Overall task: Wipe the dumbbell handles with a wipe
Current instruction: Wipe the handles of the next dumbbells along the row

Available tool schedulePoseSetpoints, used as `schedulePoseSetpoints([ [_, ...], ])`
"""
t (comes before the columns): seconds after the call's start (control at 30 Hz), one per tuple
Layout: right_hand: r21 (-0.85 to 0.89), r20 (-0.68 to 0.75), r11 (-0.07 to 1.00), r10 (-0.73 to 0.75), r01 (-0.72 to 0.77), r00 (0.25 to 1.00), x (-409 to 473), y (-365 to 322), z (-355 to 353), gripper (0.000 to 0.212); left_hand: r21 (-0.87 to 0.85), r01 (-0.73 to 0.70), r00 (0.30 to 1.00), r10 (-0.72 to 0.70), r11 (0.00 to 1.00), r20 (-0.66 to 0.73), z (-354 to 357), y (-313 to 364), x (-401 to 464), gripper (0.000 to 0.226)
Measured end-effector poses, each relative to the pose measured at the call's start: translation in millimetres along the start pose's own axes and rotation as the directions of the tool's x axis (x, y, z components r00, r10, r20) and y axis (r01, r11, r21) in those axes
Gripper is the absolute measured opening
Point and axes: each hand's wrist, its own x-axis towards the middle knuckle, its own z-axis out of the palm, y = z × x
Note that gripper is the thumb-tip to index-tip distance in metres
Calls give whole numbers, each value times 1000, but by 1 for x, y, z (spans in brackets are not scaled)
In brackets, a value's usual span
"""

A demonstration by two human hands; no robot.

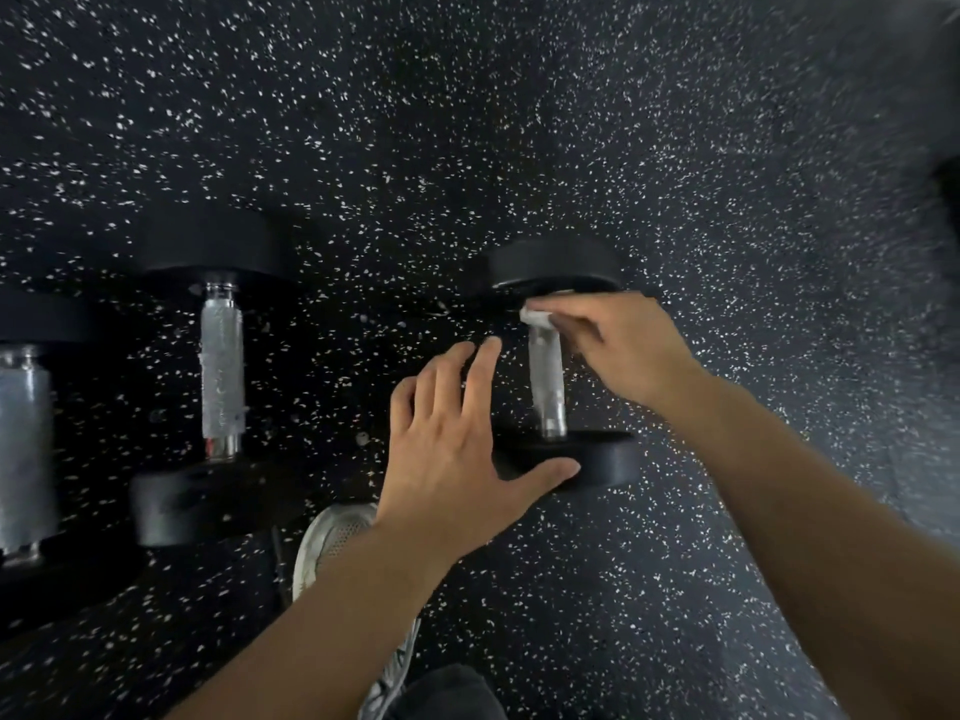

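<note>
Three black dumbbells with silver knurled handles lie on the speckled floor. On the right one, my right hand pinches a small white wipe against the far end of the handle, just under the far weight head. My left hand hovers with fingers spread beside the handle, its thumb resting on the near weight head. The middle dumbbell and the left dumbbell lie untouched, the left one cut off by the frame edge.
Black rubber floor with white flecks stretches all around. My light sneaker stands just behind my left wrist, between the middle and right dumbbells. A dark knee shows at the bottom edge.
</note>
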Motion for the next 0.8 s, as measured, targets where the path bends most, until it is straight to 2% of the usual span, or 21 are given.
schedulePoseSetpoints([
  [0.1,-158,66,987,7,3,998,0,2,0,33,0,-18,1000,18,1000,-15,5,15,9,117],
  [0.2,-221,245,974,8,48,969,-15,10,4,33,-10,-19,1000,19,1000,-25,9,22,16,118],
  [0.27,-212,401,976,39,52,915,-24,18,2,30,-2,-28,1000,28,1000,-14,12,23,17,118],
  [0.33,-151,447,987,13,61,895,-30,23,-2,29,0,-28,1000,28,1000,-1,17,24,17,120],
  [0.37,-99,399,994,-5,48,917,-31,26,-3,29,-3,-19,1000,19,1000,7,20,26,16,121],
  [0.43,9,187,1000,17,-19,982,-28,34,-3,31,-21,6,1000,-6,1000,25,29,32,17,123],
  [0.5,-34,31,999,31,-30,999,-21,46,1,36,-41,33,999,-32,999,37,37,41,18,125],
  [0.6,-129,29,992,18,-14,999,-18,54,2,35,-74,85,995,-81,994,53,47,53,21,131],
  [0.63,-132,69,991,15,-6,997,-22,52,-1,34,-77,96,994,-92,992,52,49,57,22,132],
  [0.7,-188,236,982,33,13,971,-31,50,-5,39,-70,105,994,-102,992,49,53,62,25,134],
  [0.8,-271,470,962,104,31,876,-39,49,-12,29,-70,122,991,-117,990,61,57,68,25,135],
])
